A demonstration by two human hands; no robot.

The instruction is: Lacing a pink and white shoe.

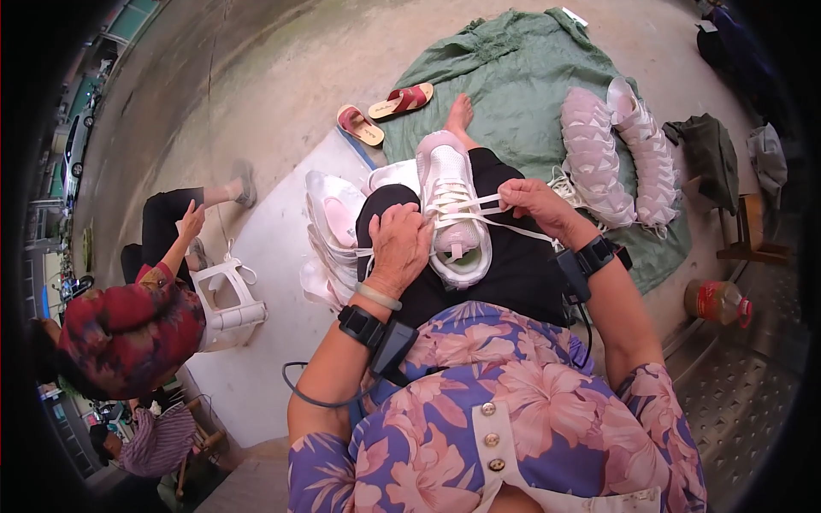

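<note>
A white and pale pink sneaker (455, 232) rests across my lap, its toe pointing away from me. White shoelace (469, 203) runs through part of its front, with loose strands drawn to the right. My right hand (540, 207) pinches those strands between thumb and fingertips, a little off the shoe's right side. Against the shoe's left edge, by the eyelets, my left hand (400, 246) is closed with its fingertips on the lace; the exact grip is partly hidden. A lace end also shows beside the left hand.
On the green cloth (505, 73) at the right lie two rows of nested shoe uppers (590, 154). More pale shoe pieces (332, 214) are stacked left of my knee on a white board (248, 359). Red sandals (402, 101), an oil bottle (718, 302) and a seated person (128, 329) are around.
</note>
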